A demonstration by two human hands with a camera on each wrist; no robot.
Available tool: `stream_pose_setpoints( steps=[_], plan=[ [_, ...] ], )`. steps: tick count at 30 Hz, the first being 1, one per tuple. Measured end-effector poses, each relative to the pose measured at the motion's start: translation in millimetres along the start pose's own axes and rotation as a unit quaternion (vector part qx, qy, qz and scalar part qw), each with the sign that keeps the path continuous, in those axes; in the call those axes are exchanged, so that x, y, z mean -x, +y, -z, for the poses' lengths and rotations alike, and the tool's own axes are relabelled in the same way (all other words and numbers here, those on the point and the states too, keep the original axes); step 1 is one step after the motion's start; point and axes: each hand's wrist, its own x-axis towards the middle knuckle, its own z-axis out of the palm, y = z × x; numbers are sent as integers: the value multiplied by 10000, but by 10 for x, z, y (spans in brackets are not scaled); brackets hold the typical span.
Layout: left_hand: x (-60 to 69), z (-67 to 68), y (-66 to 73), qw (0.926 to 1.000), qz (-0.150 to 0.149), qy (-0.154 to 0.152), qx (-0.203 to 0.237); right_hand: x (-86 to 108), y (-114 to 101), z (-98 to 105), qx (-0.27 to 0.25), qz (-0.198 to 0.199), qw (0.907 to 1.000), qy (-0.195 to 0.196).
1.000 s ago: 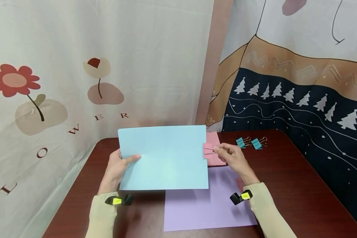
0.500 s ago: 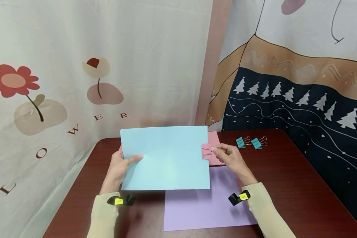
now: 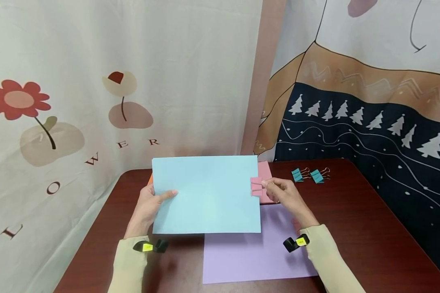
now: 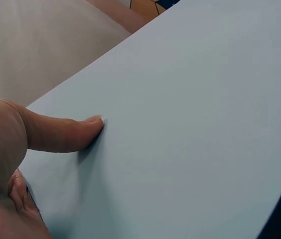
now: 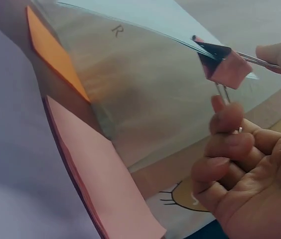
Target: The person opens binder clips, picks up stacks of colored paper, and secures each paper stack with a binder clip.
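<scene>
Light blue sheets of paper (image 3: 205, 195) are held up over the table, several edges showing in the right wrist view. My left hand (image 3: 147, 205) grips their left side, the thumb (image 4: 66, 133) lying on the front face and the fingers hidden behind. At the right edge, a pink binder clip (image 3: 256, 186) straddles the paper. My right hand (image 3: 284, 197) pinches the clip's wire handles between thumb and fingers. In the right wrist view, the paper edges run into the mouth of the binder clip (image 5: 230, 69), its two handles spread apart.
Two teal binder clips (image 3: 297, 175) lie at the back right of the brown table (image 3: 355, 219). Purple paper (image 3: 249, 260) lies below the blue sheets. Behind them are a pink stack (image 5: 95, 169) and an orange stack (image 5: 56, 55). Printed curtains hang behind the table.
The blue paper and my left hand have shifted slightly right, and the paper edge sits a little deeper in the pink binder clip. My right hand has barely moved.
</scene>
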Motion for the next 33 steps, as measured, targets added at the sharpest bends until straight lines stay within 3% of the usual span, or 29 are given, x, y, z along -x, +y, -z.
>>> stream_pose_setpoints(
  steps=[5, 17, 23, 33],
  plan=[
    [30, 18, -3, 9999, 0, -109, -11, 13, -20, 10, 144, -152, 9996, -202],
    [5, 111, -91, 9996, 165, -141, -162, 20, -32, -65, 1242, -762, 9888, -317],
    [10, 196, -170, 9989, 274, -218, -314, -8, -41, -157, 1334, -645, 9875, -547],
    [35, 416, -297, 9969, 450, -78, -643, -63, -119, -357, 1161, -512, 9864, -1049]
  ],
)
